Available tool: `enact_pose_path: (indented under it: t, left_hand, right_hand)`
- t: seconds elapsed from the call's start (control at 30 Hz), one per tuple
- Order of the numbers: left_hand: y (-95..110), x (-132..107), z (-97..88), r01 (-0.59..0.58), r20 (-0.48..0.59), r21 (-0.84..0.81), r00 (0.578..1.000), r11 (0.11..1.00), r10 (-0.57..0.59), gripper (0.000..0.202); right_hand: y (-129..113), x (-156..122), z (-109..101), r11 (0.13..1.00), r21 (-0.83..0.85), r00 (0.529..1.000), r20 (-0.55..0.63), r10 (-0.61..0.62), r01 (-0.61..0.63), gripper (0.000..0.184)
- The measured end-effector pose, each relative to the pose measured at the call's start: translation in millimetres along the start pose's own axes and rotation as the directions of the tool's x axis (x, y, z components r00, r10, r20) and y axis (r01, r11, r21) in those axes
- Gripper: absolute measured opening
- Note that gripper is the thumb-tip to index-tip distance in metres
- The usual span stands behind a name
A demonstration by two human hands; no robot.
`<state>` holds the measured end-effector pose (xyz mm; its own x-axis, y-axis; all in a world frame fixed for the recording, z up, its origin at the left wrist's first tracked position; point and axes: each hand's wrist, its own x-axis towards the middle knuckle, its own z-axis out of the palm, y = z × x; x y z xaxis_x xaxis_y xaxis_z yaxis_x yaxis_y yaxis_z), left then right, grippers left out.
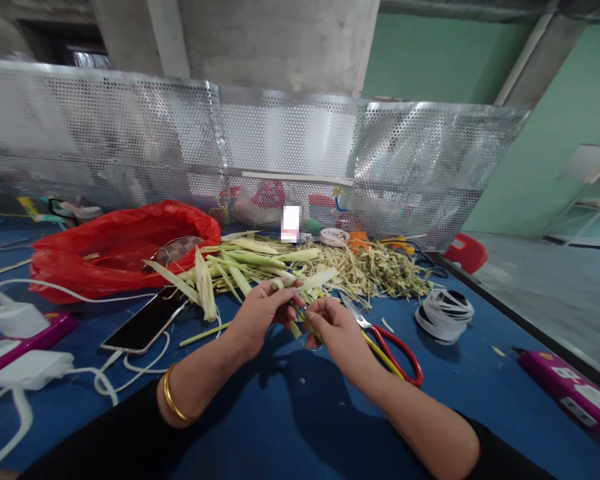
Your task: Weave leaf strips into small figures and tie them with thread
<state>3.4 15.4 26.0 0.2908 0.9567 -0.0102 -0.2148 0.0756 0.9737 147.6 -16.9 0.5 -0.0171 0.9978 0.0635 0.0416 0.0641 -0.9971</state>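
A pale green strip of corn husk (320, 278) is pinched between my two hands above the blue table (300, 433). My left hand (263, 312) grips it with closed fingers, a curl of the husk showing over the fingertips. Close beside it on the right, my right hand (334, 327) pinches the lower green end. Just behind the hands lies a heap of long husk leaves (250, 260), running into a pile of dry, shredded plant stems (370, 270). Red-handled scissors (397, 357) rest by my right wrist, partly hidden by that hand.
A red plastic bag (125, 250) stands open at the left. Nearer are a black-screened phone (147, 323), white cables and chargers (33, 369). To the right sit a roll of white ribbon (444, 317) and a purple device (573, 390). A perforated metal screen (290, 127) closes the back.
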Motion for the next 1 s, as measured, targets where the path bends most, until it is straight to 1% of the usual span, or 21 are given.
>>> enact_pose_path:
  t: [0.03, 0.1, 0.17, 0.23, 0.27, 0.33, 0.4, 0.43, 0.5, 0.53, 0.6, 0.63, 0.67, 0.77, 0.8, 0.83, 0.9, 0.93, 1.0]
  left_hand:
    - [0.9, 1.3, -1.6, 0.000, -0.008, 0.016, 1.000, 1.000, 0.000, 0.025]
    - [1.4, 3.0, -3.7, 0.001, -0.007, 0.062, 1.000, 0.998, 0.000, 0.021]
    - [1.0, 3.6, -4.2, -0.007, -0.011, 0.113, 1.000, 0.994, 0.009, 0.021]
    - [0.6, 3.5, -3.7, -0.018, -0.024, 0.162, 0.999, 0.987, 0.022, 0.023]
    - [0.7, 3.2, -3.3, -0.019, -0.030, 0.184, 0.999, 0.983, 0.025, 0.023]
    - [1.3, 2.4, -2.8, -0.020, -0.029, 0.217, 0.999, 0.976, 0.027, 0.026]
    - [1.9, 1.3, -2.5, -0.028, -0.008, 0.234, 0.999, 0.972, 0.031, 0.029]
    - [2.1, 0.7, -2.4, -0.033, 0.015, 0.239, 0.999, 0.970, 0.030, 0.030]
    - [2.0, -0.8, -1.9, -0.031, 0.076, 0.257, 0.997, 0.966, 0.012, 0.032]
    - [1.9, -1.7, -1.6, -0.023, 0.115, 0.267, 0.993, 0.963, -0.008, 0.033]
    - [1.5, -3.4, -0.8, -0.003, 0.200, 0.287, 0.978, 0.958, -0.057, 0.034]
    - [1.3, -4.1, -0.4, 0.008, 0.244, 0.294, 0.966, 0.956, -0.083, 0.034]
    - [1.0, -4.7, -0.1, 0.022, 0.285, 0.297, 0.952, 0.955, -0.111, 0.035]
    - [0.4, -5.4, 0.6, 0.090, 0.370, 0.274, 0.909, 0.958, -0.191, 0.034]
    - [0.2, -5.5, 0.7, 0.117, 0.385, 0.256, 0.898, 0.959, -0.213, 0.032]
    - [0.0, -5.5, 0.9, 0.141, 0.398, 0.239, 0.888, 0.961, -0.229, 0.030]
    - [-0.2, -5.8, 1.4, 0.163, 0.423, 0.212, 0.874, 0.964, -0.241, 0.025]
    - [-0.3, -6.1, 1.8, 0.157, 0.433, 0.213, 0.870, 0.964, -0.237, 0.023]
    - [-1.0, -7.0, 2.8, 0.108, 0.436, 0.258, 0.874, 0.960, -0.215, 0.018]
  right_hand:
    - [-1.5, -1.9, -0.5, 0.997, -0.036, 0.998, 0.014, -0.065, 0.065, 0.014]
    - [-5.0, -5.0, -1.8, 0.983, -0.063, 0.984, 0.068, -0.165, 0.170, 0.018]
    - [-7.8, -6.4, -3.1, 0.975, -0.033, 0.967, 0.136, -0.216, 0.222, 0.022]
    - [-9.2, -6.5, -4.2, 0.953, -0.034, 0.940, 0.177, -0.290, 0.301, 0.022]
    - [-9.4, -6.4, -4.7, 0.928, -0.075, 0.918, 0.195, -0.344, 0.364, 0.023]
    - [-9.2, -6.6, -5.8, 0.834, -0.209, 0.853, 0.245, -0.461, 0.510, 0.025]
    - [-8.9, -7.4, -7.1, 0.701, -0.331, 0.775, 0.298, -0.558, 0.632, 0.025]
    - [-9.0, -8.0, -7.9, 0.636, -0.376, 0.738, 0.310, -0.599, 0.674, 0.024]
    - [-10.1, -8.9, -10.0, 0.545, -0.443, 0.686, 0.275, -0.673, 0.712, 0.020]
    - [-11.2, -9.1, -11.3, 0.524, -0.471, 0.673, 0.233, -0.702, 0.709, 0.017]
    - [-14.0, -8.5, -13.8, 0.536, -0.505, 0.672, 0.129, -0.729, 0.677, 0.013]
    - [-15.3, -7.7, -15.0, 0.560, -0.505, 0.684, 0.087, -0.724, 0.657, 0.011]
    - [-16.4, -6.7, -15.9, 0.597, -0.496, 0.710, 0.058, -0.702, 0.631, 0.012]
    - [-16.9, -3.6, -17.3, 0.726, -0.490, 0.835, 0.005, -0.551, 0.482, 0.018]
    - [-16.2, -2.9, -17.3, 0.743, -0.515, 0.863, -0.015, -0.506, 0.427, 0.020]
    - [-15.5, -2.4, -17.2, 0.739, -0.555, 0.877, -0.032, -0.479, 0.383, 0.022]
    - [-14.1, -2.0, -16.8, 0.674, -0.651, 0.872, -0.039, -0.488, 0.349, 0.024]
    - [-13.5, -2.0, -16.7, 0.630, -0.694, 0.863, -0.024, -0.504, 0.349, 0.025]
    - [-12.7, -1.8, -16.5, 0.559, -0.750, 0.854, 0.013, -0.521, 0.352, 0.025]
